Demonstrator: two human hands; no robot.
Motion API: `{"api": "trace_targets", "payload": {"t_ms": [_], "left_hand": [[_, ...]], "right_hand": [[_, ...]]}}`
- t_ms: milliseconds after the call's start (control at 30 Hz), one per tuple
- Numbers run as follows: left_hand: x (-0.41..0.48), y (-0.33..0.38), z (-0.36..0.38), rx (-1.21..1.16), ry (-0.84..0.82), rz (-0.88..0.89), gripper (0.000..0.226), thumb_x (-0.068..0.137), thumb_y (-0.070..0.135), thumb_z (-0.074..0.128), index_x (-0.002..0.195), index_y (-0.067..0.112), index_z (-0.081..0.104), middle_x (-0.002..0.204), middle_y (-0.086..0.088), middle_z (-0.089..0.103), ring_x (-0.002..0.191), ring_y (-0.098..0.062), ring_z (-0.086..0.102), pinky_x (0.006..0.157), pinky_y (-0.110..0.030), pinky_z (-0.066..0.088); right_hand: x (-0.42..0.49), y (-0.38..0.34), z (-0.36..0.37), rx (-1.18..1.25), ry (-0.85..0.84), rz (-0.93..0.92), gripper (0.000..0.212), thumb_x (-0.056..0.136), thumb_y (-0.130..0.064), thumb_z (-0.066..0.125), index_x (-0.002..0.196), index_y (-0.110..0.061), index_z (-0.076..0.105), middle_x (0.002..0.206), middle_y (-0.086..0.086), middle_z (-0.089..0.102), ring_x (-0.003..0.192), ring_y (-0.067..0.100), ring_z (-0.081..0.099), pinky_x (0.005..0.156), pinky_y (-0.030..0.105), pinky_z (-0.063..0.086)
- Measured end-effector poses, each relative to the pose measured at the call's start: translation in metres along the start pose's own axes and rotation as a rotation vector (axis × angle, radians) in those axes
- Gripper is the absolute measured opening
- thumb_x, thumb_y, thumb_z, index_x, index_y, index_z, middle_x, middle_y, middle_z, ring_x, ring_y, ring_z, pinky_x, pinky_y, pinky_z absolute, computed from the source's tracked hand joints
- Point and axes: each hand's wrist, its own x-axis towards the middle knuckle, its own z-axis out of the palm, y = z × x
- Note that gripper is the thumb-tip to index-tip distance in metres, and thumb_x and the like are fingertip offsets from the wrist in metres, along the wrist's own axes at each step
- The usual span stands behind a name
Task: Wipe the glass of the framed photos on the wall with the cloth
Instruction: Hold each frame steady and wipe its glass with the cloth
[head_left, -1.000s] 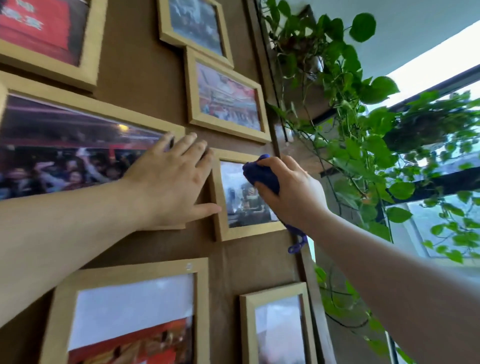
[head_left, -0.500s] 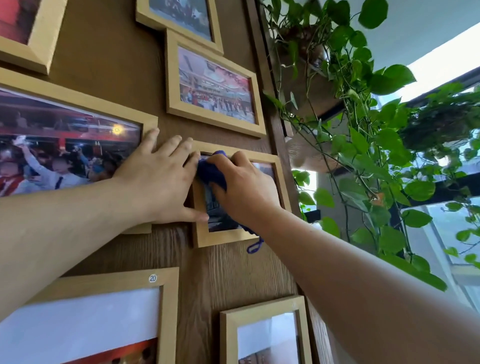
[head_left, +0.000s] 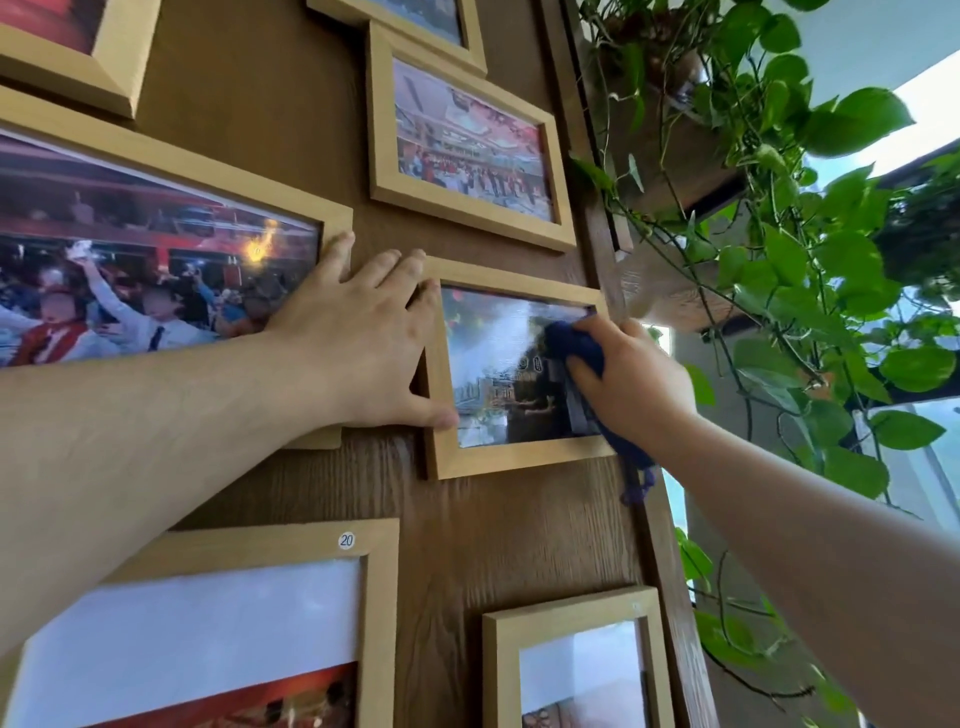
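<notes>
- Seven frames show on the wall, all only partly in view except the small one I'm working on.
- Right hand has its fingers clenched on the cloth, a dark blue wad pressed to the glass at the right side of the small frame; a tail of cloth hangs below that frame's lower right corner.
- Left hand is flat and released, grasping nothing: palm on the wall, fingertips on the small frame's left edge and top left corner, thumb lying along its lower left side. Heel of the hand covers the right end of the big frame.
- Progress, my guess: this small frame is mid-wipe. Its glass has a pale streak of glare or haze across the upper left, can't tell which, so can't call that part clean.
- Left to do, as far as I can judge: finish this pane, then the others. Nothing here tells me which are already wiped; the upper frame, lower left frame and lower right frame are untouched right now.
- Plant hangs just beside the right arm, vines near the wall edge; could snag the cloth.
</notes>
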Motion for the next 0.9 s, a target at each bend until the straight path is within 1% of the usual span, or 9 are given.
{"api": "trace_targets", "payload": {"t_ms": [100, 167, 233, 367, 567, 633, 700, 800, 900], "left_hand": [[0.000, 0.000, -0.001, -0.006, -0.005, 0.007, 0.131, 0.048, 0.097, 0.007, 0.148, 0.013, 0.005, 0.160, -0.013, 0.003, 0.145, -0.028, 0.005, 0.117, -0.057, 0.002], [0.001, 0.000, -0.002, -0.001, -0.011, 0.006, 0.130, 0.049, 0.097, 0.009, 0.148, 0.013, 0.005, 0.160, -0.014, 0.004, 0.145, -0.028, 0.006, 0.117, -0.057, 0.002], [0.002, 0.000, -0.003, 0.004, -0.014, 0.001, 0.128, 0.051, 0.097, 0.013, 0.148, 0.013, 0.006, 0.159, -0.014, 0.005, 0.145, -0.028, 0.006, 0.117, -0.057, 0.002], [0.000, 0.000, -0.003, 0.001, 0.007, 0.008, 0.129, 0.051, 0.098, 0.014, 0.148, 0.013, 0.008, 0.159, -0.014, 0.007, 0.144, -0.028, 0.008, 0.117, -0.057, 0.003], [-0.001, 0.001, -0.002, -0.016, 0.030, 0.001, 0.127, 0.053, 0.095, 0.016, 0.148, 0.011, 0.010, 0.158, -0.015, 0.009, 0.143, -0.028, 0.010, 0.116, -0.057, 0.002], [-0.001, 0.001, -0.002, -0.016, 0.028, -0.003, 0.128, 0.051, 0.095, 0.014, 0.148, 0.011, 0.011, 0.159, -0.015, 0.009, 0.143, -0.028, 0.009, 0.116, -0.058, 0.001], [-0.001, 0.001, -0.001, -0.016, 0.023, -0.005, 0.128, 0.051, 0.094, 0.014, 0.148, 0.011, 0.010, 0.159, -0.015, 0.007, 0.144, -0.028, 0.008, 0.116, -0.057, 0.000], [-0.001, 0.000, -0.001, -0.015, 0.015, -0.005, 0.128, 0.052, 0.095, 0.015, 0.148, 0.012, 0.009, 0.159, -0.015, 0.006, 0.145, -0.028, 0.007, 0.116, -0.057, -0.001], [0.000, 0.002, -0.001, -0.015, 0.013, -0.004, 0.128, 0.052, 0.097, 0.015, 0.148, 0.013, 0.008, 0.159, -0.014, 0.007, 0.145, -0.028, 0.007, 0.116, -0.057, 0.001]], "right_hand": [[-0.011, -0.033, -0.004, 0.091, 0.003, -0.200, 0.039, 0.087, -0.044, 0.052, 0.124, -0.037, 0.042, 0.109, 0.000, 0.052, 0.082, 0.026, 0.058, 0.061, 0.039, 0.051], [-0.018, -0.054, -0.007, 0.100, -0.008, -0.379, 0.043, 0.087, -0.044, 0.051, 0.127, -0.037, 0.040, 0.109, -0.001, 0.052, 0.081, 0.022, 0.057, 0.060, 0.038, 0.051], [-0.022, -0.061, -0.010, 0.078, -0.005, -0.481, 0.045, 0.087, -0.042, 0.053, 0.130, -0.033, 0.043, 0.109, 0.000, 0.052, 0.080, 0.020, 0.055, 0.056, 0.036, 0.049], [-0.023, -0.037, -0.011, -0.012, 0.007, -0.461, 0.042, 0.086, -0.039, 0.055, 0.128, -0.031, 0.049, 0.105, 0.003, 0.055, 0.078, 0.026, 0.058, 0.053, 0.037, 0.049], [-0.023, 0.024, -0.005, -0.170, -0.022, -0.153, 0.040, 0.088, -0.040, 0.053, 0.126, -0.034, 0.046, 0.106, 0.002, 0.056, 0.080, 0.026, 0.057, 0.053, 0.029, 0.037], [-0.024, 0.025, -0.005, -0.166, -0.045, -0.132, 0.039, 0.089, -0.041, 0.051, 0.126, -0.035, 0.043, 0.106, 0.001, 0.055, 0.077, 0.023, 0.053, 0.052, 0.029, 0.035], [-0.028, 0.011, -0.007, -0.109, -0.066, -0.208, 0.039, 0.088, -0.042, 0.051, 0.126, -0.037, 0.042, 0.107, -0.001, 0.054, 0.075, 0.019, 0.052, 0.052, 0.029, 0.039], [-0.039, -0.026, -0.014, 0.040, -0.131, -0.411, 0.041, 0.087, -0.045, 0.050, 0.126, -0.040, 0.041, 0.107, -0.005, 0.053, 0.079, 0.020, 0.057, 0.058, 0.035, 0.049], [-0.044, -0.048, -0.020, 0.065, -0.158, -0.590, 0.040, 0.089, -0.042, 0.051, 0.128, -0.035, 0.043, 0.106, 0.000, 0.053, 0.074, 0.021, 0.056, 0.056, 0.035, 0.049]]}}
